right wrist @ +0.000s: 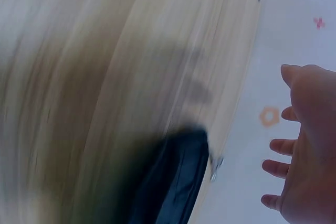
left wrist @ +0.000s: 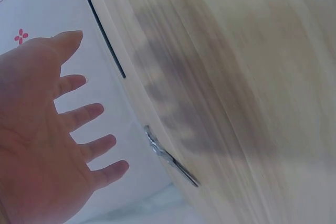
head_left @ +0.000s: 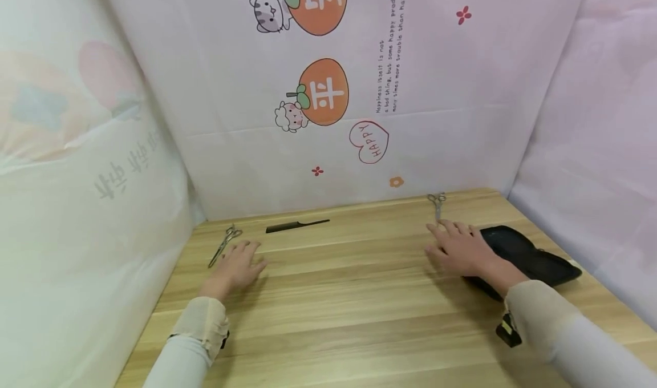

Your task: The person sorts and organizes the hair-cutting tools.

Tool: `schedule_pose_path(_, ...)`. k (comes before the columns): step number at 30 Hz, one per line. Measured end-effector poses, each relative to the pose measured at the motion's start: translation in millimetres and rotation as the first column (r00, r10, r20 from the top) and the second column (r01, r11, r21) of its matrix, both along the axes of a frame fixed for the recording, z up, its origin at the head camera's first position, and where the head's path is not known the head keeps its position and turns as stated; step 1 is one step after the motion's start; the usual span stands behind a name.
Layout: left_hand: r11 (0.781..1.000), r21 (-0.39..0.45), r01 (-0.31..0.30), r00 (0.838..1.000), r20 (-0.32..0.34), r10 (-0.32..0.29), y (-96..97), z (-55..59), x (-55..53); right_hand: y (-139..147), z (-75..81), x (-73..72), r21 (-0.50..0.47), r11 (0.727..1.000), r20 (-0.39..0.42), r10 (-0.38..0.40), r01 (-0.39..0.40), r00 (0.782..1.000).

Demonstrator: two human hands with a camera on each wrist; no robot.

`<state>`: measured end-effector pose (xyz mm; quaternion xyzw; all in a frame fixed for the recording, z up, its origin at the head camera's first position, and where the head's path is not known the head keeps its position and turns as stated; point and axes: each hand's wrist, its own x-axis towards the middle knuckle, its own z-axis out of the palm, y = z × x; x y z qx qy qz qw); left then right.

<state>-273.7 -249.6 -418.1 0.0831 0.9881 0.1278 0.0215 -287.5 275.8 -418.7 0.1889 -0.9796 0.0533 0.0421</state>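
My left hand (head_left: 238, 267) hovers over the left part of the table with fingers spread, holding nothing. Just beyond its fingers lies a pair of silver scissors (head_left: 224, 244), also seen in the left wrist view. To the right of these, near the back edge, is a black tail comb (head_left: 292, 226). My right hand (head_left: 460, 247), its fingers loosely extended and holding nothing, is above the right side, overlapping a black case (head_left: 518, 254) in the head view. Past its fingertips a second pair of scissors (head_left: 437, 204) lies at the back edge, partly hidden by the hand.
The wooden table (head_left: 339, 308) meets a white cloth wall (head_left: 231, 165) printed with cartoon fruit and lettering at the back. More cloth hangs along the left (head_left: 77, 234) and right sides (head_left: 595, 165).
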Motion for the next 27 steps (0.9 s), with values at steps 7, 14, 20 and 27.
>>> schedule_pose_path(7, 1.000, -0.003, -0.015, 1.000, 0.003, 0.015, -12.3, -6.6, 0.0, 41.1, 1.7, -3.0, 0.026, 0.998, 0.024, -0.056, 0.055, 0.998)
schedule_pose_path(14, 0.998, -0.060, -0.028, 1.000, -0.001, 0.028, -20.9, -4.6, -8.0, 74.8, 6.0, -2.6, 0.058, 0.995, 0.047, -0.079, 0.076, 0.996)
schedule_pose_path(20, 0.997, -0.071, -0.033, 0.999, 0.021, 0.035, -27.3, 2.2, -12.7, 99.6, 4.5, -4.9, 0.055, 0.996, 0.051, -0.072, 0.069, 0.996)
schedule_pose_path(27, 0.997, -0.070, -0.045, 0.997, 0.058, 0.049, -36.1, 1.0, -18.8, 123.1, -5.6, -9.5, 0.059, 0.996, 0.034, -0.065, 0.063, 0.997)
